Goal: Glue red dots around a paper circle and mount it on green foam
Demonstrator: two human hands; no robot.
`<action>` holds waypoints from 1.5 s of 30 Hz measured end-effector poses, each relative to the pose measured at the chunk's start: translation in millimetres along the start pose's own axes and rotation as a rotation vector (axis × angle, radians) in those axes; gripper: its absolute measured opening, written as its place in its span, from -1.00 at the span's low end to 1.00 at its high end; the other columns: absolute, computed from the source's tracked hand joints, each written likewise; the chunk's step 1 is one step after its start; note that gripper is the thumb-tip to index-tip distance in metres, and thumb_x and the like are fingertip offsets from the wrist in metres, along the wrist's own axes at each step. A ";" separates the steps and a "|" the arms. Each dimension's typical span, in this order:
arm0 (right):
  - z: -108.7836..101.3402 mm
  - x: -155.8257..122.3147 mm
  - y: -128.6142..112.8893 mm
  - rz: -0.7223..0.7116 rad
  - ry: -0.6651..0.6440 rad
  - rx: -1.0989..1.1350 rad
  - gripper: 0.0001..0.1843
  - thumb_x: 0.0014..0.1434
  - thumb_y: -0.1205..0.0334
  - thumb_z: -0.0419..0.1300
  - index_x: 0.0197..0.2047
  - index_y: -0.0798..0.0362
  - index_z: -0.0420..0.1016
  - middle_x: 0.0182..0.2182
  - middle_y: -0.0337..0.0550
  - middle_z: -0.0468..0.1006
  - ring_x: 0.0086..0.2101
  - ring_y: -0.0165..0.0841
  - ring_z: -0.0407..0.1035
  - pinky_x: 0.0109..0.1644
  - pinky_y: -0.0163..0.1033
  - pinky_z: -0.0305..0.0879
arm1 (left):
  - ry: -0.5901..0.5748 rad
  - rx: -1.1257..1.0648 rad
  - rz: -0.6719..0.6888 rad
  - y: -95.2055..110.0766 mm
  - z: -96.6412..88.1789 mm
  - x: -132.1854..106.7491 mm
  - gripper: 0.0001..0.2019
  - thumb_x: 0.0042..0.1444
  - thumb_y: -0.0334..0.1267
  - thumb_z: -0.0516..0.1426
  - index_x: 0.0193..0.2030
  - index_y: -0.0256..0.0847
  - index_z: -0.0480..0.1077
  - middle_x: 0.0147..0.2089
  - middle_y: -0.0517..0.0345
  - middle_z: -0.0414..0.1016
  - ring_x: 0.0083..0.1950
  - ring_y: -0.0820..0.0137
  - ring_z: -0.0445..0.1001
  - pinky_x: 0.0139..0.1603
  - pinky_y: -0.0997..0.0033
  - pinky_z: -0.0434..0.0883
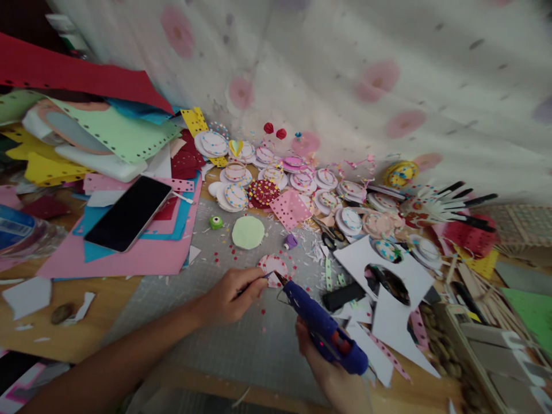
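Note:
My right hand (321,356) is wrapped round a blue hot glue gun (325,330), its nozzle pointing up and left. My left hand (235,296) pinches a thin dark tool (268,275), mostly hidden by the fingers; its kind I cannot make out. The tool's tip and the nozzle nearly meet over a small pink-and-white round piece dotted with red (272,264). Just behind it lies a pale green scalloped disc (248,232). A purple bottle-like piece (290,241) and a small green figure (215,222) rest nearby. Tiny red bits are scattered over the grey cutting mat (172,322).
Many decorated paper discs (236,195) crowd the back. A phone (129,213) lies on coloured sheets at left, beside a plastic bottle (30,230). Scissors (332,234), white paper offcuts (388,322) and a black bar (344,296) are at right.

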State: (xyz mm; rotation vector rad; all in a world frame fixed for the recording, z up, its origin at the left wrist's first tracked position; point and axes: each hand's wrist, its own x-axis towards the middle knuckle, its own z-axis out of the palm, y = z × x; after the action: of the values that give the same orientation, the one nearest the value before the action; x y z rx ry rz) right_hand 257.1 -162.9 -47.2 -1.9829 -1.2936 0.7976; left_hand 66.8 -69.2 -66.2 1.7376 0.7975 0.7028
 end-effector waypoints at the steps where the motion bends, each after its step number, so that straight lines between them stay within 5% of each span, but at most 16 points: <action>1: 0.2 0.6 1.2 -0.013 -0.016 0.002 -0.69 0.02 -0.02 0.15 -0.60 -0.02 0.33 -0.69 -0.26 0.38 -0.62 -0.34 0.31 -0.50 -0.30 0.28 | 0.001 0.004 0.002 -0.4 0.1 -0.1 -0.71 0.30 -0.25 -0.10 -0.48 -0.21 0.12 -0.58 0.34 0.08 -0.55 0.55 0.09 -0.50 0.52 0.06; 45: 0.2 -1.9 -6.2 0.013 -0.045 0.014 -0.61 0.09 -0.08 0.09 -0.61 0.00 0.30 -0.70 -0.29 0.32 -0.63 -0.38 0.25 -0.50 -0.31 0.24 | -0.010 0.005 -0.020 -4.9 0.9 -1.8 -0.69 0.32 -0.22 -0.10 -0.47 -0.21 0.12 -0.57 0.34 0.08 -0.55 0.54 0.09 -0.50 0.52 0.06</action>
State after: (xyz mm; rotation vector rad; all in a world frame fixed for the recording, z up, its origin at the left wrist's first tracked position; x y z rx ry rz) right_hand 252.9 -162.7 -42.2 -1.9743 -1.2989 0.8593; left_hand 65.5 -70.0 -71.3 1.7338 0.8099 0.6789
